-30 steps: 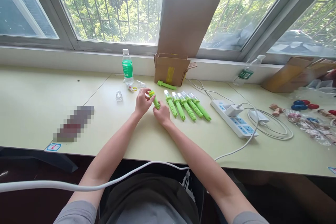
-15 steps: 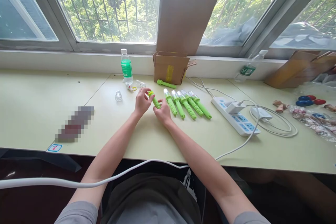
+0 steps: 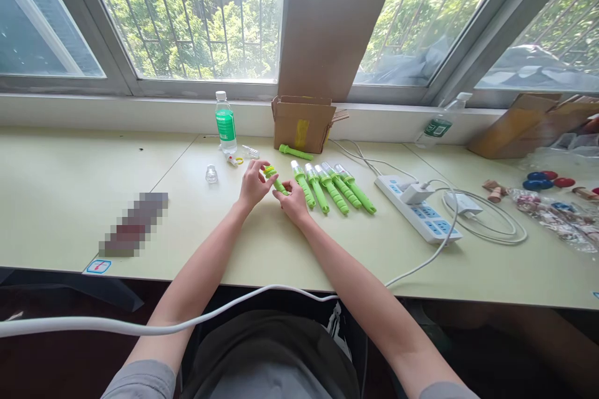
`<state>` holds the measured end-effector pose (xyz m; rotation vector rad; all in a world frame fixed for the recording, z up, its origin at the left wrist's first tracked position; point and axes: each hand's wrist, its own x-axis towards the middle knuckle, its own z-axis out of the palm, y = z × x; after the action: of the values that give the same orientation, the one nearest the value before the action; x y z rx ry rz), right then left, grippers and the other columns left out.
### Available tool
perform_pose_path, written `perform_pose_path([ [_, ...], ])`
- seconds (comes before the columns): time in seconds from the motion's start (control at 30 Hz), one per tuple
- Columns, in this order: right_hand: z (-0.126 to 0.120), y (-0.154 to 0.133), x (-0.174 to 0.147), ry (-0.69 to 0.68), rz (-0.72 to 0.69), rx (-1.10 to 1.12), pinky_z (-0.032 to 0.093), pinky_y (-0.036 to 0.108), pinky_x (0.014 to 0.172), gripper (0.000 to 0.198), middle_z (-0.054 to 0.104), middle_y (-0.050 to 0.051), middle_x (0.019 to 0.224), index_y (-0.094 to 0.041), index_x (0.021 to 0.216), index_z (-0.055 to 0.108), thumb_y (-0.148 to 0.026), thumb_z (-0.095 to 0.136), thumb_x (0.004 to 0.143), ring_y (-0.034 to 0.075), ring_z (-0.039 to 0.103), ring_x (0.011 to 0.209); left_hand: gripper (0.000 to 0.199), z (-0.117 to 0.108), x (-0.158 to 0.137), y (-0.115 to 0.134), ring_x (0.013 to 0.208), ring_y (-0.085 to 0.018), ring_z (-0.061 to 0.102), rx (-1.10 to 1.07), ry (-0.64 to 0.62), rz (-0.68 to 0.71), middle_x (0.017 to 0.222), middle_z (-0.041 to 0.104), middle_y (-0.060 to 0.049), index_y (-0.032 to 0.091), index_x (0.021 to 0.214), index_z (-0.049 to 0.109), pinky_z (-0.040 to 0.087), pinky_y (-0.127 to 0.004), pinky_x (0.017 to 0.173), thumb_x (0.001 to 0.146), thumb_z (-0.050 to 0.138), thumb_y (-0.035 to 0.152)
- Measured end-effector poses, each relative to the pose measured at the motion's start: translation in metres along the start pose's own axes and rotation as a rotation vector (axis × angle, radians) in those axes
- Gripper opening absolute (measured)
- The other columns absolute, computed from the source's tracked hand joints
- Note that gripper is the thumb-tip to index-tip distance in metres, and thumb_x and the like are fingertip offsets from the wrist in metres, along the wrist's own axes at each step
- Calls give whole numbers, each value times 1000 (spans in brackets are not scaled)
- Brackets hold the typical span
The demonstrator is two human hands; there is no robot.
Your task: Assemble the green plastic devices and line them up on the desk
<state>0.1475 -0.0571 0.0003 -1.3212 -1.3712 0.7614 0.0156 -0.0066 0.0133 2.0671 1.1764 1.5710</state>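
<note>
Your left hand (image 3: 254,184) grips the far end of a green tube (image 3: 279,186), and your right hand (image 3: 293,201) its near end, above the worktop (image 3: 266,249). Five clear-topped green tubes (image 3: 334,191) lie just right; a cardboard box (image 3: 299,126) stands farther back.

Held stick (image 3: 279,185): lime green, yellow near top. 5 sticks (image 3: 334,190): lime green. Box (image 3: 287,128): brown.

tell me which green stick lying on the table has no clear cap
The lone green stick just in front of the cardboard box: its wider end is bare, while the five sticks lying in a row each wear a clear cap.
</note>
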Motion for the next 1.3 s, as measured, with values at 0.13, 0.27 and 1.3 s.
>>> perform_pose_path([
  [0.13,-1,-2,0,-22,40,34,41,27,45,26,61,2,77,-19,79,52,-40,61,66,11,48,48,29,0,1,-2,49,-5,43,26,0,10,85,51,0,21,95,56,44,-24,54,72,70,30],
  [0.27,-1,-3,0,-42,67,83,41,27,43,28,61,2,76,-18,80,54,-41,62,65,10,48,44,30,0,1,-2,49,-5,42,20,8,12,85,51,0,21,95,56,44,-25,54,72,71,32],
  [1.3,0,-4,-3,-117,42,161,39,23,42,33,66,5,72,-16,77,60,-48,61,74,8,47,43,33,-3,3,-4,51,-7,42,54,31,28,80,52,1,21,96,56,44,-25,56,70,73,32],
])
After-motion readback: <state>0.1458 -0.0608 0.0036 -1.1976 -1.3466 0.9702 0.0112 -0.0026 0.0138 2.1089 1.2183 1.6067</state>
